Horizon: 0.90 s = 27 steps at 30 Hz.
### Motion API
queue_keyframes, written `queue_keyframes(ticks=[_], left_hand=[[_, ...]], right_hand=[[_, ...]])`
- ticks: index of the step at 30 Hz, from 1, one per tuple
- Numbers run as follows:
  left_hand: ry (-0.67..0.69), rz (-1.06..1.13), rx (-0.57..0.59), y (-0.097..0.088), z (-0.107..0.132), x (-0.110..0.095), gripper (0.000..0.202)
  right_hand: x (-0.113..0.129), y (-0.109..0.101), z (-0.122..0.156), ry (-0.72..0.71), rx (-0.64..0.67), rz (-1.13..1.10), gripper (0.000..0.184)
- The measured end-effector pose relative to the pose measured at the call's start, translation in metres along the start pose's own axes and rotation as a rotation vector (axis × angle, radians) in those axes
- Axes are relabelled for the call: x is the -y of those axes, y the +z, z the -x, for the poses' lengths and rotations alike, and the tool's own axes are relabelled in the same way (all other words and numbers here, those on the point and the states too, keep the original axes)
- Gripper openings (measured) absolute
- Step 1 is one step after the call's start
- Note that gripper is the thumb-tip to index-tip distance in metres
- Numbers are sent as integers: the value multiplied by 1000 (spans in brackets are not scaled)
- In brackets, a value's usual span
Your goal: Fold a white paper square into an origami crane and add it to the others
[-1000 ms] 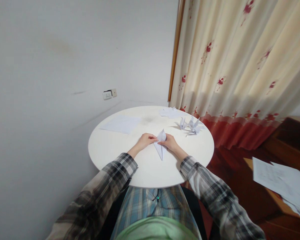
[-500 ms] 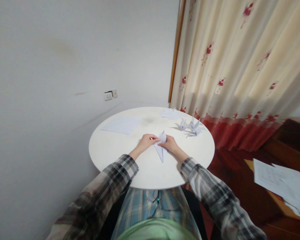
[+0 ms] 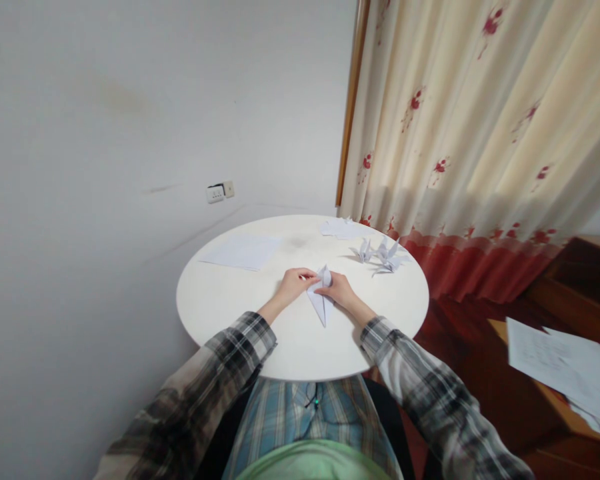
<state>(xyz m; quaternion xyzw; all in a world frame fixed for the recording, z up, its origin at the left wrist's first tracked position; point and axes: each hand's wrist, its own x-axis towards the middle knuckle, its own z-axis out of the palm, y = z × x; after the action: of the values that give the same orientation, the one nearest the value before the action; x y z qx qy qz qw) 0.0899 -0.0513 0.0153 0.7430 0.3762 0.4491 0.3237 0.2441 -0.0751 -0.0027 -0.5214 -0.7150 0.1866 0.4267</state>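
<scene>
A folded white paper [image 3: 321, 303], long and kite-shaped with a centre crease, is between my two hands over the round white table [image 3: 230, 313]. Its narrow tip points toward me, and its upper end rises between my fingers. My left hand [image 3: 295, 283] pinches the paper's left edge near the top. From the other side my right hand [image 3: 341, 290] grips it, thumb lying across the front. Both hands are closed on the paper, and part of its upper half is hidden behind the fingers.
Several folded paper cranes [image 3: 387, 255] stand at the table's right. Flat white sheets [image 3: 243, 252] lie at the back left, and smaller paper pieces [image 3: 341, 229] at the far edge. A curtain [image 3: 460, 133] hangs behind. Loose papers [image 3: 565, 360] rest on wooden furniture at right.
The upper tip of the folded paper sits slightly lower, and my right fingers have shifted a little. Both hands keep their hold on it.
</scene>
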Motion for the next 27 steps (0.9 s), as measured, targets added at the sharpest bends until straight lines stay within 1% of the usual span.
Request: queue_keyframes(ticks=[3,7,14,22,27], left_hand=[[6,24,3,0,0,-3,18],[26,19,-50,1,-1,-7,20],[56,5,-88,3,-3,-5,20],[83,44,-93,6,-2,-10,22],[85,20,-94,5,-2,-10,20]], right_hand=[[1,0,0,-17,7,30,24],[2,-1,-1,-23,6,64,27],[3,-2,-3,-24,3,59,32],[3,-3,-3,-28,7,69,33],[3,-3,-3,-46,7,47,31]])
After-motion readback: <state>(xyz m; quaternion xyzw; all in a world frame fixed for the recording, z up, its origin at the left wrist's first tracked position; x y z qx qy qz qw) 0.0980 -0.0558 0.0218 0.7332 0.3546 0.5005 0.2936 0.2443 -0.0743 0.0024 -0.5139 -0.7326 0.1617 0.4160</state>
